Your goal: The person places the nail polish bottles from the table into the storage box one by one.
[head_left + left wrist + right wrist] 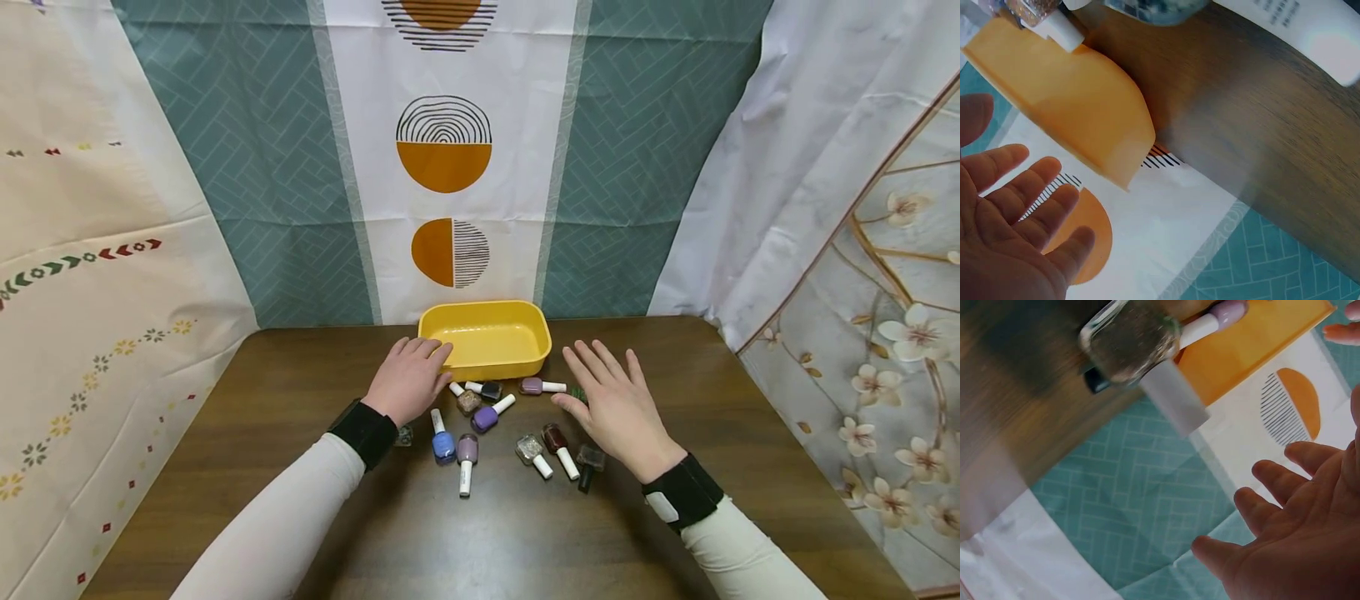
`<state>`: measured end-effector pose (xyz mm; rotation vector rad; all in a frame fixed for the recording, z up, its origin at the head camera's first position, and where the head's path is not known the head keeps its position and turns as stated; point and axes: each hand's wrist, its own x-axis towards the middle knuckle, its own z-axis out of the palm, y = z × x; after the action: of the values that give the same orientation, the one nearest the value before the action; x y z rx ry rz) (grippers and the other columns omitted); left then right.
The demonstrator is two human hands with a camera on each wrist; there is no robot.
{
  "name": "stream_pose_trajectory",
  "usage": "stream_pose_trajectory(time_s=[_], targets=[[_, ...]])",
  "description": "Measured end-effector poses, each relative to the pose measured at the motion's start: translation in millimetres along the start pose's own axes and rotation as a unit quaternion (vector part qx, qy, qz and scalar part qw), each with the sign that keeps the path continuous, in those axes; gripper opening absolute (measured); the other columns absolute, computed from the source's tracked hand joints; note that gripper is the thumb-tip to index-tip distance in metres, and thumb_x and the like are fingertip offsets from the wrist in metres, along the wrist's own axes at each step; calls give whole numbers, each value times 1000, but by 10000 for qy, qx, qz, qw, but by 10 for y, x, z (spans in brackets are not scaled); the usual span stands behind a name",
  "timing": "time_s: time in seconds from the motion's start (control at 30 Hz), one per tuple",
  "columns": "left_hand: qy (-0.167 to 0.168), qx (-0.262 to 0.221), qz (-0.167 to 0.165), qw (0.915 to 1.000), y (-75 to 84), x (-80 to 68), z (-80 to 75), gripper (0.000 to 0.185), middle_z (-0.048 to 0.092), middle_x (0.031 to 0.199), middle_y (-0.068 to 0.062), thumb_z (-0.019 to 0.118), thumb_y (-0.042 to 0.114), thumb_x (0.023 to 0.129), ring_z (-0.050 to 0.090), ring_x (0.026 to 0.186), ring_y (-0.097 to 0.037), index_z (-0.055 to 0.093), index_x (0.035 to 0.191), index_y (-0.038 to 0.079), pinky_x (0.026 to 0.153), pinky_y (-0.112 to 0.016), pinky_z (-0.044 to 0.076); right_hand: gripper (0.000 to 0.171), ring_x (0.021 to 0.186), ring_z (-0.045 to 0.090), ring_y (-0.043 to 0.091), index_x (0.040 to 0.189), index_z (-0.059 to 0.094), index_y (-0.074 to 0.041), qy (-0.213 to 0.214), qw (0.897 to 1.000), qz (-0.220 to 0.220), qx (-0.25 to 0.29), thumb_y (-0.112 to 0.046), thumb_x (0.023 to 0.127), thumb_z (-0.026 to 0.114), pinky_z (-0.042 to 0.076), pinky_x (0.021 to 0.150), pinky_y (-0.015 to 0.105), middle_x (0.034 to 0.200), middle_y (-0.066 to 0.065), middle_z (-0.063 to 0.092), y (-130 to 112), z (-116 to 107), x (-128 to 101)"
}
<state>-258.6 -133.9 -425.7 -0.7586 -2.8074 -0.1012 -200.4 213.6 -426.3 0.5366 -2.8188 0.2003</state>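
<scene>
A yellow plastic tray (483, 371) stands at the back of the table, nothing visible inside it. My left hand (408, 379) hovers by its left front corner, fingers loosely extended and holding nothing. To the right of the tray, my right hand (618, 408) is spread flat in the air, also holding nothing. Several nail polish bottles lie between the hands: a blue one (443, 447), a purple one (485, 418), a mauve one (467, 450), a silver glitter one (528, 448) and a dark red one (553, 438) among them. A green bottle (578, 393) is partly hidden behind my right hand.
The brown wooden table (480, 542) runs up to a patterned curtain (450, 200) behind the tray. Cloth with printed flowers (870, 442) hangs on the right, and a cream cloth (97, 333) on the left. A dark bottle (591, 457) lies near the right wrist.
</scene>
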Motion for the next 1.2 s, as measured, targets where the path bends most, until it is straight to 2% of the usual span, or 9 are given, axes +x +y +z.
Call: stream_pose_trajectory(time_s=[0.2,0.37,0.57,0.93,1.2], targets=[[65,27,228,9997,62,113,52,41,74,131,-15,79,21,105,66,128,-36,70,141,4,121,-52,43,82,165,28,38,170,43,-11,51,9997,-221,-45,-60,107,64,10,130,71,175,16,39,-138,63,29],[-6,-27,245,9997,93,182,105,28,78,117,-13,81,13,103,70,116,-34,76,129,5,117,-48,48,81,164,31,38,168,46,-10,150,9990,-413,-17,-60,107,63,12,130,69,173,15,43,-248,111,8],[-134,77,153,9998,78,201,163,16,77,99,-10,84,4,98,70,94,-31,77,112,8,104,-45,56,79,163,33,37,167,48,-9,205,9987,-474,49,-57,107,66,13,130,69,171,15,45,-322,141,-64],[-130,-98,-222,9996,13,108,171,19,77,98,-11,81,-2,97,68,88,-31,81,114,8,98,-45,60,77,161,37,37,165,52,-9,313,9972,-629,263,-54,106,70,21,129,68,169,14,49,-378,182,-177],[150,-302,-404,9986,-60,22,147,23,75,94,-12,76,-9,97,69,88,-33,82,112,8,92,-48,61,74,160,39,37,164,53,-9,453,9965,-661,244,-51,105,72,23,128,67,168,13,50,-288,174,-233]])
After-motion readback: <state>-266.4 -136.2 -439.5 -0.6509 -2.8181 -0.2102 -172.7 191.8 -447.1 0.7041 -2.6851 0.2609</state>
